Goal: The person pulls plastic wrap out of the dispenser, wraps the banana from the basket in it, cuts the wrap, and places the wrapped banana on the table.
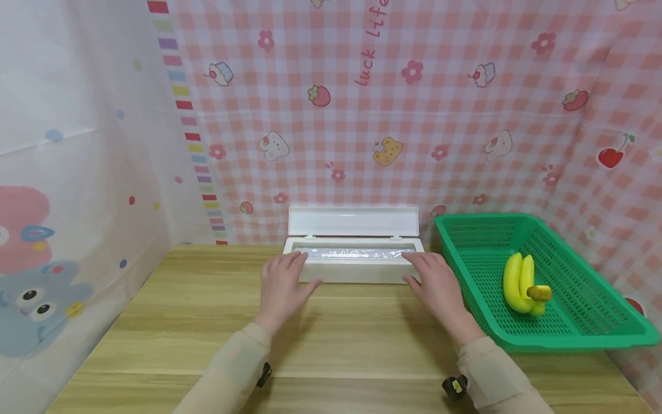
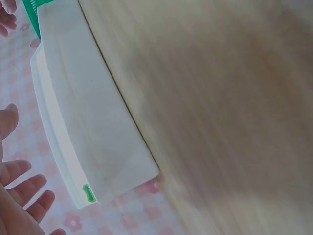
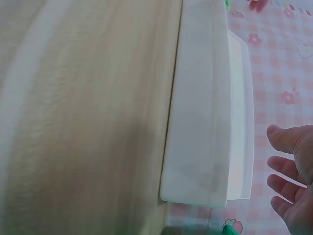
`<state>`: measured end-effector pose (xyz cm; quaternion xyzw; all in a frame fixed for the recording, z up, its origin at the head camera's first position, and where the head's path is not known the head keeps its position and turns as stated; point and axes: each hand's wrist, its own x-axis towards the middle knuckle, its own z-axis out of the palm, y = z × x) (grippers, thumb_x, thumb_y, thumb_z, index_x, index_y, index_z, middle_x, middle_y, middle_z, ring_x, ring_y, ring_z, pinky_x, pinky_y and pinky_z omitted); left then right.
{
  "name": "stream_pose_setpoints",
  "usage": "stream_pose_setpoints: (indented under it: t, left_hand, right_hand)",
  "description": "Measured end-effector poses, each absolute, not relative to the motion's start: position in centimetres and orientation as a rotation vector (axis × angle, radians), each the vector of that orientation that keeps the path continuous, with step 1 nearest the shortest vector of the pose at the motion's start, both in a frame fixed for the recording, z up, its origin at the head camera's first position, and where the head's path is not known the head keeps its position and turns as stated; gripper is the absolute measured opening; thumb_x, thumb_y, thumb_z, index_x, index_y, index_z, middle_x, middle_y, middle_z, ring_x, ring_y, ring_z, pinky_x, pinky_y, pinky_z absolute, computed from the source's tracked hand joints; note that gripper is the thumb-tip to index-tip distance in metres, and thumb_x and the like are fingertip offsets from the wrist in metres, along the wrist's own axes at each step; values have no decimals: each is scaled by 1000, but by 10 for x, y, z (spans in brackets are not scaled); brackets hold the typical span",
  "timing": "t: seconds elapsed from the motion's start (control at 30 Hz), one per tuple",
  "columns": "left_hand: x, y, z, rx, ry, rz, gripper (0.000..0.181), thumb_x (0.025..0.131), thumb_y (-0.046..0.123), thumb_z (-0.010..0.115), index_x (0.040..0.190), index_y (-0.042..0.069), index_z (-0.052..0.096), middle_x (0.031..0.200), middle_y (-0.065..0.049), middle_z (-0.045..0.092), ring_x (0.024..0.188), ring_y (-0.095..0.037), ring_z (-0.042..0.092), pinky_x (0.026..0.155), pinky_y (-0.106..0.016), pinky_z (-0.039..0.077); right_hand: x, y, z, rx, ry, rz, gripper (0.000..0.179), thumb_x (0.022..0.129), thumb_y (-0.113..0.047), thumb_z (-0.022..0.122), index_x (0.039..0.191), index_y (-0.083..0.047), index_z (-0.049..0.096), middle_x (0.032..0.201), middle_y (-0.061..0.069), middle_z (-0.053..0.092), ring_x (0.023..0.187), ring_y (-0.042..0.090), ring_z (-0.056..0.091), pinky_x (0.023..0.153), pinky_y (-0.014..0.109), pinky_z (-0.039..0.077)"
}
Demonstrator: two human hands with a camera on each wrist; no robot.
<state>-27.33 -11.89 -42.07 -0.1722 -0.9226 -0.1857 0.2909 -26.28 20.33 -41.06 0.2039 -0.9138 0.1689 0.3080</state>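
Note:
A long white cling film box (image 1: 357,273) stands at the back of the table, its lid (image 1: 354,221) raised against the cloth behind. Clear shiny film (image 1: 357,253) shows inside the box. My left hand (image 1: 281,287) is by the box's left end, thumb and fingers apart and nothing between them. At the right end is my right hand (image 1: 437,284), its fingers likewise spread and holding nothing. The right wrist view has the box front (image 3: 198,107) with the right hand's fingers (image 3: 286,188) apart from it. From the left wrist, the box (image 2: 93,98) has a small green tab (image 2: 88,193).
To the right, a green plastic basket (image 1: 558,343) holds a bunch of yellow bananas (image 1: 513,284). Pink checked cloth (image 1: 331,149) hangs right behind the box. A white patterned cloth (image 1: 88,201) borders the wooden table (image 1: 207,310) on the left.

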Motion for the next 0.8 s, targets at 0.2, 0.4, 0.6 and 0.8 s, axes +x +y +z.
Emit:
stream_pose_setpoints:
  t: [0.2,0.4,0.6,0.8]
  left_hand:
    - [-283,-118,-417,-454,-2438,-480,61,81,42,81,126,4,64,128,-14,63,118,-36,55,106,-55,33]
    - [-293,-119,-411,-437,-2452,-457,62,81,43,80,126,4,63,129,-14,63,118,-35,55,106,-56,35]
    - [-303,-121,-406,-442,-2430,-467,62,81,40,81,127,4,63,128,-14,63,120,-36,54,104,-56,36]
    - [-311,-125,-401,-427,-2505,-471,59,83,39,79,129,5,62,130,-16,62,118,-36,54,107,-56,34]
  right_hand:
    - [-272,202,-407,517,-2403,452,47,80,-7,82,124,-3,64,114,19,67,110,40,55,93,54,48]
    - [-280,200,-403,497,-2413,452,45,83,-6,79,125,-3,64,117,19,66,111,40,54,95,53,47]
    - [-290,199,-398,472,-2427,451,46,83,-6,78,126,-3,63,119,20,65,111,42,54,95,54,47]
    - [-299,199,-395,422,-2487,458,43,86,-5,75,127,-3,63,121,21,64,114,42,54,98,53,46]
